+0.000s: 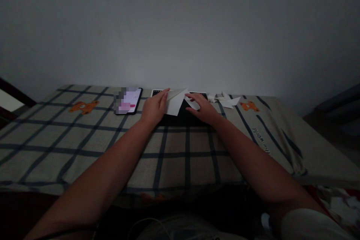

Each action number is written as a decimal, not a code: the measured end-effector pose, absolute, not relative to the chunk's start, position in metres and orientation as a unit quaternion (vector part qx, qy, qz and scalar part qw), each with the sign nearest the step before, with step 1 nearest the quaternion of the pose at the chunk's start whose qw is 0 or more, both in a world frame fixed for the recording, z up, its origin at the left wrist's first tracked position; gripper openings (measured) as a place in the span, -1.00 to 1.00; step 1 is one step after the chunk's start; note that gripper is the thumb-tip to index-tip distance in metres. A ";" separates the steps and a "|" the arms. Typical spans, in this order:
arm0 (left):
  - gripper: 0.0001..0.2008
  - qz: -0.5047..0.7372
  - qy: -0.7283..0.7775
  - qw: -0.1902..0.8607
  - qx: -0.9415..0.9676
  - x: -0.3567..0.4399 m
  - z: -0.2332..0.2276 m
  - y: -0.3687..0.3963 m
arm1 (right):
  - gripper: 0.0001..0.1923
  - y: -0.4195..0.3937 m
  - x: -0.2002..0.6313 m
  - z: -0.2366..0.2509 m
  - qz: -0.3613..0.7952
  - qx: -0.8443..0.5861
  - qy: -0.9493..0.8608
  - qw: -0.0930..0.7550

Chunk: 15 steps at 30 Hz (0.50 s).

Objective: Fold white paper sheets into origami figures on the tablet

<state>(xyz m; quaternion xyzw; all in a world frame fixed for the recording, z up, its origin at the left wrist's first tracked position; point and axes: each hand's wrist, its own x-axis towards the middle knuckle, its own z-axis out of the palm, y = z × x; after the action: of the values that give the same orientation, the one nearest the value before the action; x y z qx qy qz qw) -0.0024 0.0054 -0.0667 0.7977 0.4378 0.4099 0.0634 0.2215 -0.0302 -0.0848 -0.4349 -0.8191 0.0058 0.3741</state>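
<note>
A folded sheet of white paper is pinched at its left side by my left hand, thumb and fingers closed on it. It has a slanting crease and a point at the upper right. My right hand is at the right, thumb and fingers apart, its fingertips near that point; another white paper part shows behind the fingers. Whether the two white parts are one sheet cannot be made out. Below both hands lies a black flat board or notebook with a white, perforated-looking top edge.
A phone with a lit screen lies to the left. Folded white paper pieces lie right of the board. A checked tablecloth with bear prints covers the table. The grey wall rises right behind it.
</note>
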 end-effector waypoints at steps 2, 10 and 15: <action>-0.54 0.420 0.426 0.070 0.798 -0.002 -0.067 0.005 | -0.52 -0.033 0.218 -0.083 0.026 -0.399 -0.838 0.371; -0.55 0.522 0.370 0.184 0.746 0.000 -0.067 0.004 | -0.65 -0.031 0.212 -0.087 0.127 -0.443 -0.766 0.450; -0.57 0.582 0.406 0.337 0.619 0.002 -0.075 0.017 | -0.68 -0.026 0.217 -0.088 0.220 -0.524 -0.654 0.499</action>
<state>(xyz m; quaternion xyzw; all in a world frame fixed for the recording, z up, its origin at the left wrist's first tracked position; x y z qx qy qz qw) 0.0017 0.0171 -0.0748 0.6187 0.4055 0.5821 0.3375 0.2168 -0.0257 -0.0885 -0.5241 -0.6540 0.2195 0.4994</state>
